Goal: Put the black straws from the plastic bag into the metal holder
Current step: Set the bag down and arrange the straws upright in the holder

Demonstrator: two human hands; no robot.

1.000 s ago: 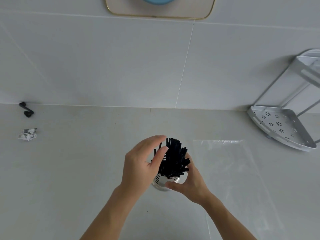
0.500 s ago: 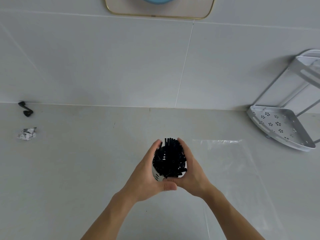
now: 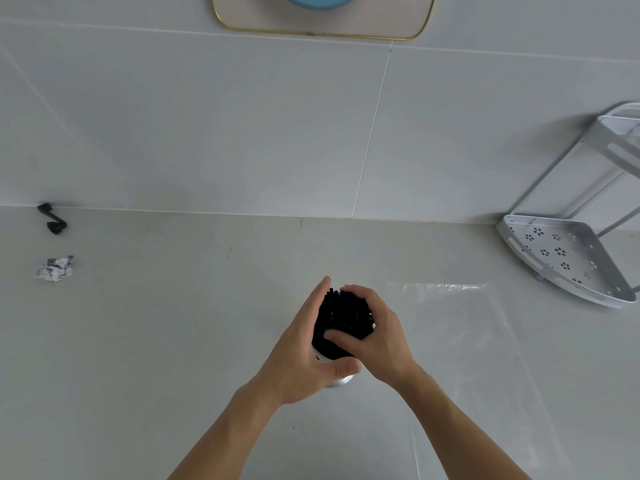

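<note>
While both forearms reach in from the near edge, the left hand (image 3: pixel 304 355) wraps the side of the metal holder (image 3: pixel 337 380), thumb curled across its front and fingers up along the bundle. The right hand (image 3: pixel 377 336) curls over the black straws (image 3: pixel 343 315) from the other side, thumb laid across their lower part, fingers bent over the tips. Half a second ago the hands only cupped the bundle; now the right one has closed over the top and the splayed ends look drawn together, so I judge the straws are seated in the holder and just being tidied. Just beyond and to the right, the plastic bag (image 3: pixel 467 341) lies flat on the counter (image 3: pixel 173 341) and seems empty. Farther off sit a crumpled scrap (image 3: pixel 54 269), a black hook (image 3: pixel 52 218) and a corner rack (image 3: pixel 568 254).
</note>
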